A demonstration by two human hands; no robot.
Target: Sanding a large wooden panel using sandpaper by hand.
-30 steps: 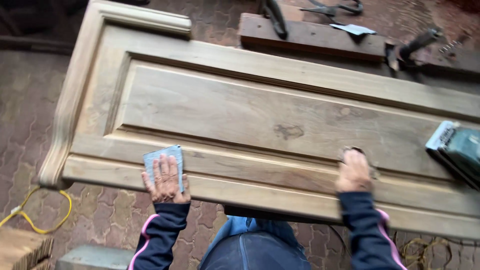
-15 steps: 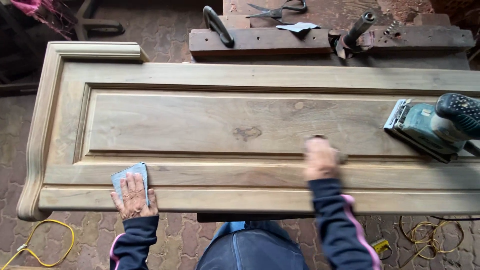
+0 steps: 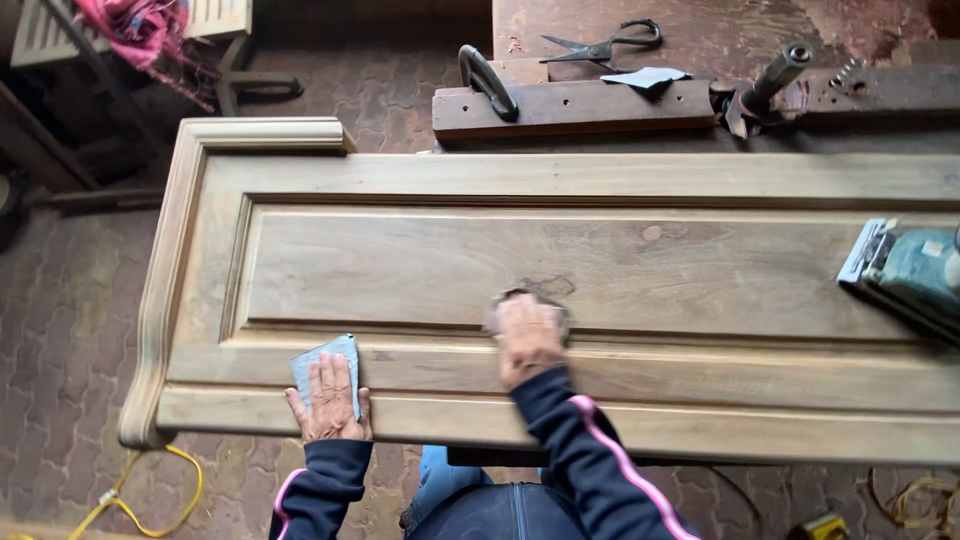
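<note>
Sandpaper (image 3: pixel 527 303) sits under my right hand (image 3: pixel 527 338), pressed on the near moulding of the wooden panel (image 3: pixel 600 260); that hand has slid left since a moment ago, now just below the dark knot. My left hand (image 3: pixel 330 398) stays flat, fingers spread, pinning a blue-grey sheet (image 3: pixel 322 362) on the near-left rail. Far right, the green sander (image 3: pixel 910 275) rests on the panel.

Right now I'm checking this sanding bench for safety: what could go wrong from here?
The electric sander sits on the wooden panel near its right end; shaking from hand-sanding might walk it off. The right hand rubs along the moulded groove, so splinters or scraped knuckles are possible. The left hand presses blue sandpaper at the near edge, where a slip could send it off the board.
</note>
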